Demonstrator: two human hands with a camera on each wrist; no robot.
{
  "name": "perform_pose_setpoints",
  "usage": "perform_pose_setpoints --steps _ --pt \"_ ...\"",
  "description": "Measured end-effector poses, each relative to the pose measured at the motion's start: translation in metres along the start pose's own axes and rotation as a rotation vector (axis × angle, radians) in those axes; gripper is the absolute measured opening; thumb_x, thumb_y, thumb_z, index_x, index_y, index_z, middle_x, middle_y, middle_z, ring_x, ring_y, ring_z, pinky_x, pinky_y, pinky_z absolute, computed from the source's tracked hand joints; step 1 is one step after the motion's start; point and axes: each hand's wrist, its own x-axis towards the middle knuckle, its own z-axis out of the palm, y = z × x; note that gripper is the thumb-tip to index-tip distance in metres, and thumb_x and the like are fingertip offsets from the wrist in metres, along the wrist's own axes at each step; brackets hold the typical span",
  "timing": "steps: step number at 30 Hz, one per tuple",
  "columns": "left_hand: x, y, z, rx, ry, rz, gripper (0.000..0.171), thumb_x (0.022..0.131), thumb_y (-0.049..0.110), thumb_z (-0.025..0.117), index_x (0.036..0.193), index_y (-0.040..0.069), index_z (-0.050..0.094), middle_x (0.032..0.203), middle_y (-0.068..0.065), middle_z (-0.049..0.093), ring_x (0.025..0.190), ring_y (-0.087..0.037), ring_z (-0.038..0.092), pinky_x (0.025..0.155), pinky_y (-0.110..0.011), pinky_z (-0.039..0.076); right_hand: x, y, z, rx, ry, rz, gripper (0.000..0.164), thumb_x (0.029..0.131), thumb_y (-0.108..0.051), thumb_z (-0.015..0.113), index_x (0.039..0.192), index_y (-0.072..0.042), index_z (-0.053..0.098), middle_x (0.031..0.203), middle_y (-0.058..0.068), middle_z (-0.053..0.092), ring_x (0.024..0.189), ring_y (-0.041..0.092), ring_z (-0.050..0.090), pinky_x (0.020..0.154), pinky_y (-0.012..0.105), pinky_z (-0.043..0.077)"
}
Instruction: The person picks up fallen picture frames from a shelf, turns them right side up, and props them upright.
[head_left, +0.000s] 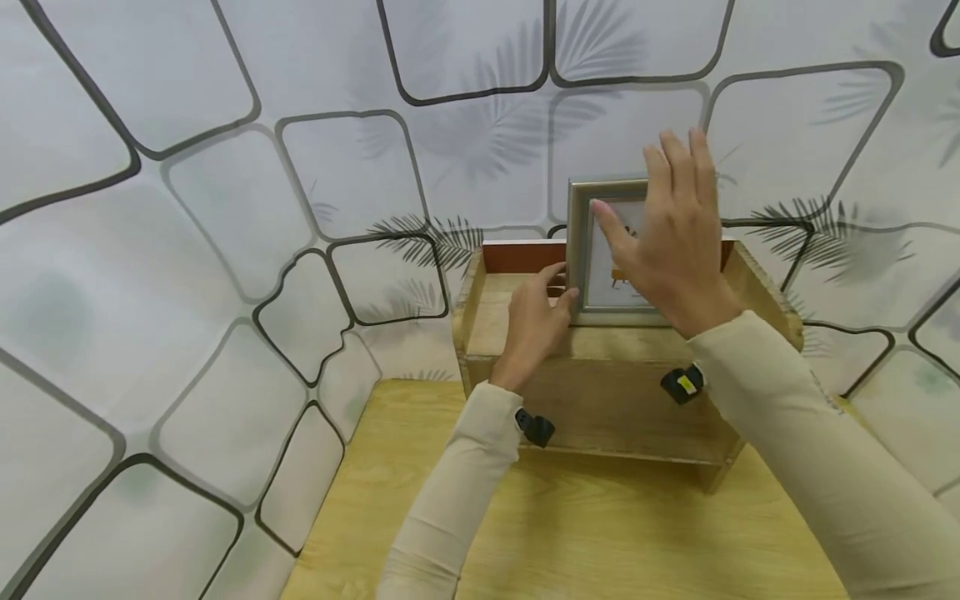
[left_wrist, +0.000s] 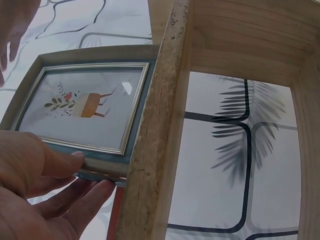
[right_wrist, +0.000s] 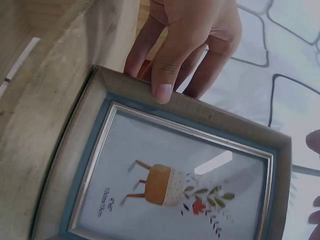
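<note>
A silver-grey picture frame (head_left: pixel 577 250) with a potted-plant print stands upright on top of a small wooden shelf (head_left: pixel 600 408). My left hand (head_left: pixel 531 321) pinches its lower left edge; in the left wrist view the thumb lies on the front of the frame (left_wrist: pixel 95 105) and fingers are behind it. Raised before the picture, my right hand (head_left: pixel 675 229) has its fingers straight up and thumb spread, and partly hides the frame in the head view. The right wrist view shows only fingertips (right_wrist: pixel 314 142) of that hand, apart from the frame (right_wrist: pixel 165 180).
The shelf stands on a yellow wood-grain table (head_left: pixel 420 467), against a patterned wall covering (head_left: pixel 225 217). Raised side boards (head_left: pixel 765 292) flank the shelf top, and a reddish-brown strip (head_left: pixel 521 257) runs along its back. Beneath the top is an open compartment.
</note>
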Motion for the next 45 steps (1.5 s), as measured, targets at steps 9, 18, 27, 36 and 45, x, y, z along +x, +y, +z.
perform_pose_setpoints --steps 9,18,27,36,45 --pt "0.001 0.002 0.0 0.049 -0.009 -0.014 0.038 0.097 0.01 0.069 0.134 0.002 0.063 0.119 -0.011 0.072 0.105 -0.022 0.071 0.09 -0.036 0.055 0.012 -0.009 0.016 -0.228 -0.351 0.11 0.083 0.098 -0.055 0.058 0.139 0.016 0.046 0.142 0.033 0.048 0.14 0.047 0.037 0.121 0.05 0.019" --pt "0.001 0.002 -0.001 0.106 -0.001 -0.023 0.034 0.096 0.01 0.07 0.128 0.003 0.063 0.116 -0.01 0.072 0.103 -0.022 0.072 0.093 -0.04 0.052 0.011 -0.014 0.019 -0.176 -0.335 0.134 0.089 0.094 -0.058 0.063 0.138 0.018 0.047 0.144 0.035 0.047 0.141 0.047 0.037 0.122 0.05 0.017" --pt "-0.003 0.003 0.001 0.126 0.012 0.03 0.034 0.094 0.014 0.073 0.124 0.002 0.062 0.11 -0.011 0.072 0.098 -0.021 0.071 0.088 -0.04 0.054 0.015 -0.016 0.016 -0.152 -0.358 0.168 0.099 0.089 -0.061 0.069 0.136 0.023 0.044 0.147 0.04 0.039 0.146 0.047 0.029 0.123 0.044 0.013" --pt "-0.007 0.007 0.006 0.118 0.033 0.048 0.033 0.092 0.016 0.076 0.118 0.002 0.062 0.105 -0.011 0.073 0.093 -0.021 0.072 0.086 -0.041 0.054 0.018 -0.014 0.009 -0.13 -0.433 0.19 0.102 0.089 -0.056 0.071 0.142 0.024 0.036 0.152 0.042 0.029 0.149 0.048 0.021 0.123 0.045 0.011" --pt "-0.012 0.012 0.009 0.104 0.063 0.049 0.029 0.091 0.016 0.078 0.113 0.004 0.063 0.102 -0.01 0.072 0.085 -0.019 0.072 0.083 -0.04 0.055 0.019 -0.013 0.005 -0.064 -0.458 0.206 0.088 0.094 -0.043 0.069 0.144 0.021 0.034 0.154 0.039 0.028 0.148 0.049 0.022 0.121 0.051 0.019"
